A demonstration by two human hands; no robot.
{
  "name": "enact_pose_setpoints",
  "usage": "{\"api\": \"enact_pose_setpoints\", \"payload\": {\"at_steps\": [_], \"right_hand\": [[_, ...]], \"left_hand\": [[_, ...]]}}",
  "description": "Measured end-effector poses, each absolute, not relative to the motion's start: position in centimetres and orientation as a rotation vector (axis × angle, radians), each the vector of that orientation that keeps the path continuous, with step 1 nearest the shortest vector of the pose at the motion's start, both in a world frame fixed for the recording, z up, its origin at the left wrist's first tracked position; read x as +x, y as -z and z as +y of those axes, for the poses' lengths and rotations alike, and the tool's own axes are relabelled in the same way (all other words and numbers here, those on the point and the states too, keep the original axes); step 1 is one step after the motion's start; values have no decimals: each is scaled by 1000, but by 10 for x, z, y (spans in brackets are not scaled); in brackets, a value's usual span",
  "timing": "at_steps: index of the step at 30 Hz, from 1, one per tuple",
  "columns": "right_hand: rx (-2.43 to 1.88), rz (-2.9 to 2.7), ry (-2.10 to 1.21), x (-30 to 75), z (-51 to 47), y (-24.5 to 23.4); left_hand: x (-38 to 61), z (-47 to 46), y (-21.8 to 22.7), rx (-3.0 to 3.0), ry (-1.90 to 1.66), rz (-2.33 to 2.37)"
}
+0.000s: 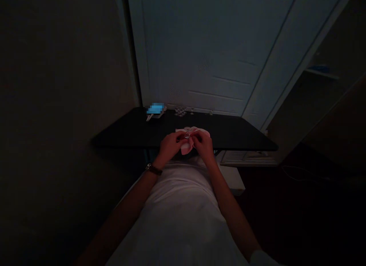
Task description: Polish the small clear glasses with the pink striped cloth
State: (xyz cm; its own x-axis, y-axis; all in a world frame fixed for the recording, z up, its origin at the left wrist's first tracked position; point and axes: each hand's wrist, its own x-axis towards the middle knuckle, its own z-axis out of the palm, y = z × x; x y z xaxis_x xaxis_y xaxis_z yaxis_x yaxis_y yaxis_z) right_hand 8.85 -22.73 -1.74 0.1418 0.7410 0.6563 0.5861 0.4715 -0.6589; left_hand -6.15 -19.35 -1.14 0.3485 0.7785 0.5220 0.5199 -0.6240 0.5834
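Close to the front edge of the black table (pixel 128 132), a pale pink cloth (pixel 185 148) hangs and spreads between my hands. My left hand (pixel 172 142), with a dark-strapped watch on the wrist, is pinched on a small clear glass object (pixel 187 134), which looks like a little stemmed glass; its exact shape is hard to make out in the dim light. From the other side, my right hand (pixel 203 141) has its fingers closed on the cloth against the glass. The fingertips are partly hidden by folds.
Toward the back of the table stand a lit screen with a blurred display (pixel 155 108) and several small clear glass pieces (pixel 180 111). Two more clear pieces, one in the middle (pixel 192 111) and one farther right (pixel 211 112), sit apart. A pale door (pixel 200 48) rises behind. A white box (pixel 233 178) lies below.
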Motion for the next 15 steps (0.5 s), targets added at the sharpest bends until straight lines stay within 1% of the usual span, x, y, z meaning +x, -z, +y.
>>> {"api": "enact_pose_setpoints", "payload": {"at_steps": [5,11,15], "right_hand": [[-1167,-1469,-202,88,-226,16],[-1095,-1375,-340,87,-229,11],[-1090,-1373,-347,87,-230,11]], "left_hand": [[-60,-187,15,2321,-1247,1086],[-62,-185,17,2311,-1258,1005],[-64,-188,16,2260,-1223,1010]]}}
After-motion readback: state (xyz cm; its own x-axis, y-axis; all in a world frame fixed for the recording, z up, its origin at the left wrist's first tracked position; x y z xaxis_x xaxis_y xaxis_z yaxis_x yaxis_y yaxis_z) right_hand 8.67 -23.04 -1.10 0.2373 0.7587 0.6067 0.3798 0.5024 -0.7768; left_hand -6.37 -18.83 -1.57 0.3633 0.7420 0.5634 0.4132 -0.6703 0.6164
